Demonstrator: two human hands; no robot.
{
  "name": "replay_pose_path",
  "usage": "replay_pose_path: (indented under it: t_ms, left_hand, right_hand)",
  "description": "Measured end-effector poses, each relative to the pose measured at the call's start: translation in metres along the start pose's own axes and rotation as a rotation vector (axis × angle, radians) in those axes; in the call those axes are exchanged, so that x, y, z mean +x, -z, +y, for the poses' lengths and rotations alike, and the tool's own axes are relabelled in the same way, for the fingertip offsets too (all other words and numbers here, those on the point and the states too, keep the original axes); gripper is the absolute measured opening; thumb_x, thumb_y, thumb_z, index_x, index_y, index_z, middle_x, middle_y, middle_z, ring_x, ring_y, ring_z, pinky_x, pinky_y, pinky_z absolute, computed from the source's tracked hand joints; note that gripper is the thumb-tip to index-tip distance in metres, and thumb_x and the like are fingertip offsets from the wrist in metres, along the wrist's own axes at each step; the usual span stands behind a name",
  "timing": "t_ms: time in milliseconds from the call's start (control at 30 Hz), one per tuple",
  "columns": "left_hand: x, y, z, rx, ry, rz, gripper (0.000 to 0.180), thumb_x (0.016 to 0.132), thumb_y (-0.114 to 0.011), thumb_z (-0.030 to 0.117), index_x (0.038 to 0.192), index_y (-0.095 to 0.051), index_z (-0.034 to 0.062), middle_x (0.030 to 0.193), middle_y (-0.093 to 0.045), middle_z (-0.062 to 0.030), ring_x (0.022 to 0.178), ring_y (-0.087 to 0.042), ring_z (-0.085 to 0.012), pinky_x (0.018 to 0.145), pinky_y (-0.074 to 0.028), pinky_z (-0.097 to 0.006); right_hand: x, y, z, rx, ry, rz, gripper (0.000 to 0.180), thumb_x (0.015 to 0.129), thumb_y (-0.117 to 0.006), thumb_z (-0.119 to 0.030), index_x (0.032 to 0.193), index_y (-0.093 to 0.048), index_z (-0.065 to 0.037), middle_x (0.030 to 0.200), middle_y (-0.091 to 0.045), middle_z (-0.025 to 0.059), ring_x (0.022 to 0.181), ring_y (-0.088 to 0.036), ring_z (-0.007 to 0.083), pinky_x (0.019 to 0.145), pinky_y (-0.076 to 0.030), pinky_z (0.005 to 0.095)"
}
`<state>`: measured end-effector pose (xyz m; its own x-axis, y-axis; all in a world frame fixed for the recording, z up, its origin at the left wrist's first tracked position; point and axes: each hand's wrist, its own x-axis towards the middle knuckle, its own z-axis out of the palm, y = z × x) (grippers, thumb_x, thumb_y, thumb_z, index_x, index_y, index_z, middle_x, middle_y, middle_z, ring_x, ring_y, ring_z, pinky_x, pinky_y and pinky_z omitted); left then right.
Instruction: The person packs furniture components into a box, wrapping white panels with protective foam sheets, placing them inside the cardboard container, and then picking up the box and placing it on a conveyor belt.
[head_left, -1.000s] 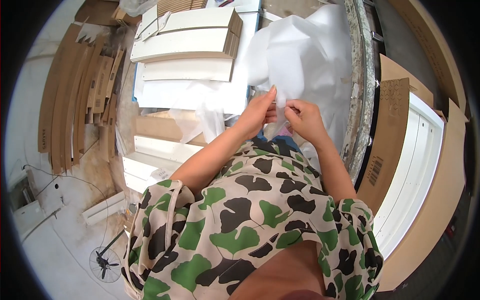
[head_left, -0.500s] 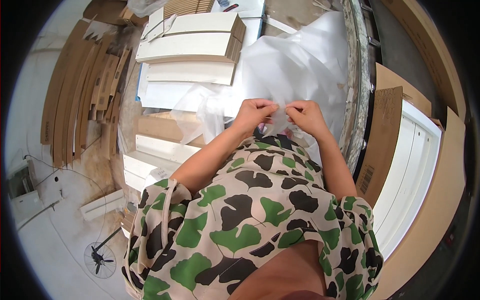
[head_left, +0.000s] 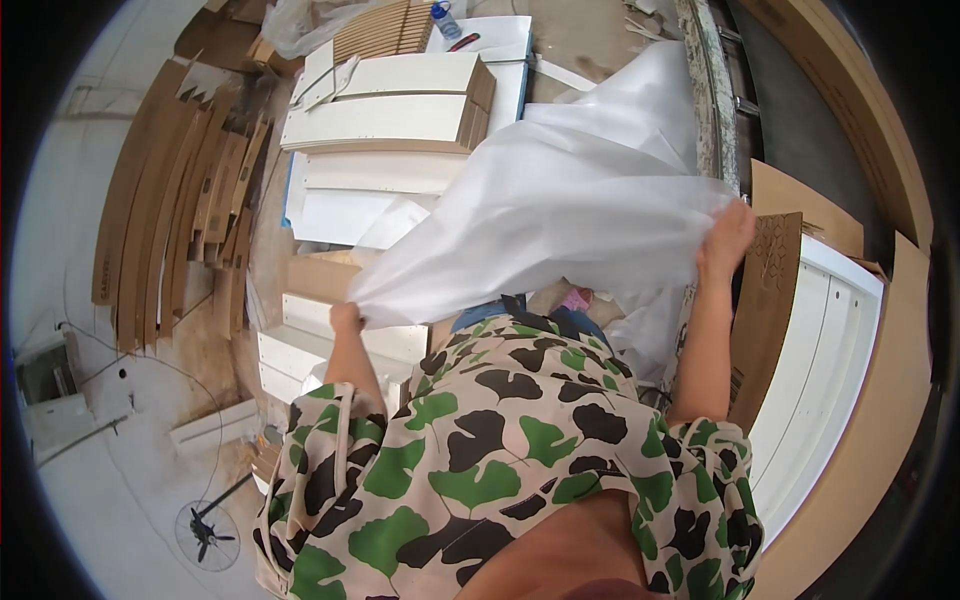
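Observation:
A large translucent white foam sheet (head_left: 560, 215) stretches between my two hands, its near edge pulled wide and sagging in soft folds. My left hand (head_left: 347, 318) grips one corner above the white boards at the left. At the right, beside the brown cardboard, my right hand (head_left: 727, 240) clasps the other end of that edge; its fingers are a little blurred. The sheet's far part runs away from me toward the worn metal rail and covers part of the white panels.
Beyond the sheet lie stacked white boards (head_left: 385, 110), a blue bottle (head_left: 445, 18) and a red-black cutter (head_left: 463, 42). Flattened cardboard (head_left: 150, 200) leans at the left, near a fan (head_left: 207, 527). A boxed white panel (head_left: 825, 350) stands right of the rail (head_left: 712, 110).
Both hands have moved apart from close together in front of me, left hand leftward and right hand rightward. The sheet's edge has spread open between them and lifted.

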<state>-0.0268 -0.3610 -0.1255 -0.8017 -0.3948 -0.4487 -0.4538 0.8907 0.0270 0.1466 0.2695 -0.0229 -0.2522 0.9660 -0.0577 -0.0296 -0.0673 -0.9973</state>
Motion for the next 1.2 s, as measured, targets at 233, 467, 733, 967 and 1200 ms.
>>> replay_pose_path:
  t_ms: [233,467,733,967,1200]
  left_hand:
    - [0.042,0.052,0.136,-0.130,-0.848,0.351,0.040,0.064,-0.056,0.008,0.104,-0.056,-0.0009,0.109,-0.052,-0.0248,0.109,-0.045,-0.0382,0.094,-0.036,-0.042]
    - [-0.170,0.039,0.295,0.243,-1.957,-0.302,0.104,0.053,-0.078,0.033,0.137,-0.020,0.0141,0.140,-0.015,-0.0212,0.131,-0.012,-0.0384,0.103,-0.011,-0.055]
    - [-0.193,-0.014,0.375,0.174,-2.105,-0.276,0.090,0.060,-0.074,0.037,0.134,-0.028,0.0128,0.138,-0.022,-0.0218,0.129,-0.018,-0.0389,0.100,-0.016,-0.057]
    - [-0.277,-0.040,0.307,-0.089,-2.303,-0.293,0.107,0.051,-0.077,0.039,0.136,-0.021,0.0076,0.140,-0.016,-0.0242,0.131,-0.013,-0.0389,0.101,-0.010,-0.059]
    - [-0.223,0.007,0.412,-0.446,-2.105,0.143,0.056,0.060,-0.053,-0.002,0.113,-0.054,0.0139,0.125,-0.043,-0.0194,0.106,-0.046,-0.0370,0.091,-0.036,-0.042]
  right_hand:
    - [-0.098,0.022,-0.066,-1.097,0.484,-0.578,0.061,0.067,-0.071,-0.030,0.116,-0.046,-0.003,0.097,-0.058,0.0132,0.087,-0.056,0.0270,0.079,-0.043,0.0356]
    - [-0.184,0.025,-0.099,-0.633,-0.454,-0.658,0.018,0.080,-0.062,-0.017,0.085,-0.064,0.001,0.069,-0.060,-0.0008,0.067,-0.050,0.0056,0.062,-0.042,0.0219]
    - [-0.287,0.089,-0.130,-0.316,-0.484,-0.077,0.016,0.081,-0.062,-0.015,0.087,-0.063,-0.001,0.076,-0.061,-0.0016,0.066,-0.051,0.0044,0.061,-0.041,0.0200]
    - [-0.299,0.081,-0.149,-0.131,-0.262,0.214,0.027,0.086,-0.054,-0.025,0.093,-0.062,0.001,0.081,-0.062,0.0025,0.069,-0.055,0.0076,0.063,-0.044,0.0219]
    - [-0.338,0.168,-0.133,-0.427,-0.240,-0.225,0.052,0.060,-0.074,-0.013,0.108,-0.057,-0.005,0.097,-0.061,0.0035,0.086,-0.057,0.0150,0.073,-0.046,0.0270]
